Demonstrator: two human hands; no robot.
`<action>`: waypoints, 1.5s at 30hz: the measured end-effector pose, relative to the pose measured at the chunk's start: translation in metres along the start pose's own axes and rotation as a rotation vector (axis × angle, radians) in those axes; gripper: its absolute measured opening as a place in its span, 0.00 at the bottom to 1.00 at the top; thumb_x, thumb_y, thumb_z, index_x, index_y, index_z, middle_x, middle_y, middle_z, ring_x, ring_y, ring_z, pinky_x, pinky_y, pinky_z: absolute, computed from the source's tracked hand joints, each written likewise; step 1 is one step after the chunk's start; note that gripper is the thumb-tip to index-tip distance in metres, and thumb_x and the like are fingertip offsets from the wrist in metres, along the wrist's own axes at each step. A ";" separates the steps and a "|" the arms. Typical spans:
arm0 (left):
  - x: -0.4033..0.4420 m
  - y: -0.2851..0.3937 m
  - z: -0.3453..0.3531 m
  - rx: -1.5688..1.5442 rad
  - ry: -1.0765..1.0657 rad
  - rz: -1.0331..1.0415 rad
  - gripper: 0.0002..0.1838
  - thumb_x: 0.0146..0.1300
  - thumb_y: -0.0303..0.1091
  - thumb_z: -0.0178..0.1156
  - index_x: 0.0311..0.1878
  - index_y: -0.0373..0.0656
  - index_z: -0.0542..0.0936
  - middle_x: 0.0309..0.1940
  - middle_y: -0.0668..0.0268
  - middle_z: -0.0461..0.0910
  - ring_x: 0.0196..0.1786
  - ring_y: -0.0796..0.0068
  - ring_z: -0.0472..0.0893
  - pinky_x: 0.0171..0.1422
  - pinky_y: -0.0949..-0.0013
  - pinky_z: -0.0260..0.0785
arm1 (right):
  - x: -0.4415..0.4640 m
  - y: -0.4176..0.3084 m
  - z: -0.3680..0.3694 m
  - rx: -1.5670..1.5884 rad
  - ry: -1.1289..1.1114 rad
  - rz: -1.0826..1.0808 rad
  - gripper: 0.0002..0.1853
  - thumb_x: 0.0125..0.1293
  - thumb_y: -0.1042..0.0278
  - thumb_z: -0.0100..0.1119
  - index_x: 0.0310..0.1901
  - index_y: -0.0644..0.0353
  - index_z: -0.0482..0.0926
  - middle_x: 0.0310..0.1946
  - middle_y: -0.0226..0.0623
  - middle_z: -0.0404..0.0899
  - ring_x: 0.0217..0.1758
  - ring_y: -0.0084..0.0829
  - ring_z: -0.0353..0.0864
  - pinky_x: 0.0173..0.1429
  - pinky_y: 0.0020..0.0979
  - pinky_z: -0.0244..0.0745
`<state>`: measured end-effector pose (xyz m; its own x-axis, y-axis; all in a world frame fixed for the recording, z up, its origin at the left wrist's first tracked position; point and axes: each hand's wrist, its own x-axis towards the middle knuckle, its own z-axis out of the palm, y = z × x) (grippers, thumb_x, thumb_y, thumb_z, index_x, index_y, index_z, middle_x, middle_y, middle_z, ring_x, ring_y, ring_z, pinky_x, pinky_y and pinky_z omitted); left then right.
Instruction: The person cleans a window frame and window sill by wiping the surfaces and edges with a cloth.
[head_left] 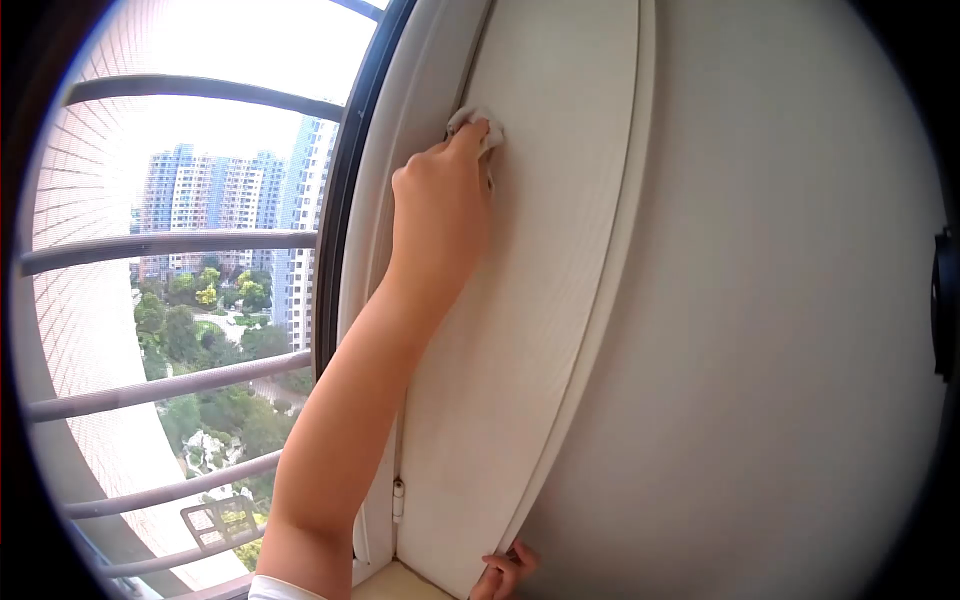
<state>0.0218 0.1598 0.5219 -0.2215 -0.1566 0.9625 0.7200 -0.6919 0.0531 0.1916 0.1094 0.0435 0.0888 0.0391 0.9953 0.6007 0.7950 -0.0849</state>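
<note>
A white cloth [463,117] is held in the closed left hand [442,180], against the white panel [530,250], high near its hinged edge. In the head view, the panel's lower outer edge is touched by the right hand [510,572]; whether it is clasped cannot be told. Wiping is judged under way; treated and remaining areas cannot be distinguished. Sideways room is offered rightward across the panel, bounded leftward by the window frame [333,200].

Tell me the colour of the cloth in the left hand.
The cloth looks white to off-white, seen in the head view, the only one.
</note>
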 end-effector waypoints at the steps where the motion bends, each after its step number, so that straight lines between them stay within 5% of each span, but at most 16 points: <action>1: 0.004 0.005 -0.001 -0.020 -0.006 -0.085 0.15 0.64 0.21 0.62 0.54 0.40 0.86 0.38 0.49 0.87 0.37 0.50 0.87 0.40 0.57 0.79 | 0.005 -0.003 -0.001 0.003 -0.001 0.008 0.11 0.78 0.69 0.47 0.45 0.63 0.79 0.65 0.53 0.66 0.40 0.30 0.68 0.50 0.34 0.65; 4: -0.004 0.041 -0.001 -0.094 0.029 0.064 0.15 0.63 0.21 0.61 0.52 0.40 0.86 0.40 0.50 0.87 0.38 0.51 0.87 0.41 0.58 0.80 | 0.006 -0.006 -0.007 -0.180 -0.043 -0.070 0.10 0.78 0.70 0.47 0.45 0.64 0.79 0.64 0.53 0.67 0.41 0.31 0.69 0.50 0.35 0.66; 6: -0.020 0.076 0.016 -0.133 0.085 0.216 0.18 0.59 0.20 0.62 0.54 0.41 0.85 0.44 0.51 0.87 0.40 0.51 0.87 0.44 0.58 0.82 | -0.007 -0.002 0.000 0.053 -0.004 0.124 0.13 0.75 0.61 0.48 0.44 0.57 0.81 0.67 0.49 0.59 0.59 0.40 0.65 0.57 0.36 0.65; 10: -0.014 0.083 0.005 -0.190 -0.038 0.189 0.18 0.60 0.20 0.63 0.54 0.41 0.83 0.43 0.52 0.87 0.39 0.50 0.87 0.44 0.57 0.82 | 0.008 -0.004 -0.006 0.059 -0.009 0.087 0.13 0.75 0.61 0.48 0.45 0.57 0.81 0.66 0.50 0.59 0.59 0.41 0.65 0.56 0.37 0.65; 12: -0.006 0.054 -0.001 -0.071 -0.050 0.140 0.17 0.60 0.21 0.63 0.54 0.41 0.83 0.42 0.52 0.87 0.38 0.51 0.87 0.43 0.58 0.82 | 0.013 -0.006 -0.005 -0.033 0.002 -0.001 0.09 0.78 0.72 0.48 0.44 0.64 0.79 0.63 0.54 0.67 0.44 0.32 0.70 0.51 0.35 0.66; 16: 0.005 -0.005 -0.011 0.117 -0.171 -0.092 0.15 0.62 0.21 0.62 0.53 0.40 0.84 0.39 0.50 0.87 0.38 0.48 0.86 0.44 0.57 0.81 | 0.006 -0.009 -0.001 -0.077 0.001 0.023 0.09 0.77 0.75 0.47 0.44 0.62 0.79 0.63 0.53 0.68 0.43 0.31 0.70 0.50 0.34 0.67; 20: 0.008 0.001 0.003 0.146 -0.121 -0.026 0.15 0.62 0.21 0.60 0.52 0.40 0.84 0.39 0.50 0.87 0.38 0.46 0.86 0.45 0.55 0.81 | 0.008 -0.018 -0.003 -0.101 -0.002 0.091 0.09 0.77 0.77 0.48 0.44 0.58 0.80 0.63 0.50 0.69 0.42 0.30 0.70 0.49 0.33 0.68; 22: 0.019 0.022 0.018 -0.148 0.120 0.158 0.14 0.61 0.20 0.60 0.50 0.40 0.84 0.41 0.51 0.87 0.38 0.45 0.86 0.45 0.54 0.81 | 0.005 -0.017 0.000 -0.118 -0.005 0.094 0.09 0.77 0.76 0.48 0.44 0.57 0.80 0.63 0.49 0.69 0.41 0.30 0.69 0.48 0.33 0.68; 28: 0.011 0.077 0.033 -0.151 0.086 0.346 0.17 0.60 0.21 0.61 0.53 0.44 0.82 0.45 0.53 0.86 0.39 0.47 0.86 0.42 0.52 0.81 | 0.005 -0.009 0.000 -0.132 -0.002 0.066 0.08 0.78 0.75 0.48 0.44 0.57 0.80 0.62 0.50 0.69 0.42 0.30 0.71 0.48 0.32 0.69; 37: 0.065 -0.004 0.027 0.244 -0.009 0.081 0.17 0.63 0.21 0.58 0.55 0.40 0.82 0.34 0.49 0.86 0.38 0.49 0.87 0.45 0.54 0.81 | -0.003 -0.006 -0.008 -0.080 -0.051 0.081 0.09 0.80 0.68 0.47 0.46 0.59 0.79 0.64 0.52 0.66 0.46 0.34 0.74 0.52 0.38 0.72; 40: 0.066 0.022 0.032 -0.037 0.049 0.090 0.13 0.62 0.22 0.57 0.48 0.41 0.84 0.34 0.47 0.86 0.38 0.45 0.86 0.46 0.51 0.80 | -0.012 0.000 -0.010 -0.082 -0.118 0.087 0.10 0.81 0.66 0.48 0.50 0.56 0.79 0.67 0.52 0.62 0.50 0.34 0.74 0.52 0.38 0.72; 43: 0.060 0.066 0.059 -0.214 0.219 0.313 0.11 0.58 0.21 0.60 0.44 0.40 0.83 0.40 0.52 0.86 0.41 0.46 0.85 0.44 0.51 0.79 | 0.006 -0.011 -0.002 0.009 -0.051 0.132 0.13 0.76 0.61 0.47 0.46 0.58 0.80 0.66 0.51 0.59 0.60 0.42 0.65 0.57 0.39 0.66; 45: 0.051 0.078 0.063 -0.160 0.204 0.290 0.10 0.59 0.20 0.60 0.43 0.38 0.82 0.43 0.52 0.86 0.43 0.47 0.85 0.44 0.51 0.79 | 0.022 -0.019 -0.006 -0.031 -0.109 0.069 0.10 0.75 0.68 0.40 0.46 0.60 0.72 0.68 0.54 0.54 0.63 0.43 0.64 0.67 0.46 0.61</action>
<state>0.1079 0.1424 0.5916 -0.1621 -0.4877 0.8578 0.6638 -0.6971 -0.2709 0.1871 0.0919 0.0664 0.0449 0.1598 0.9861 0.6202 0.7694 -0.1529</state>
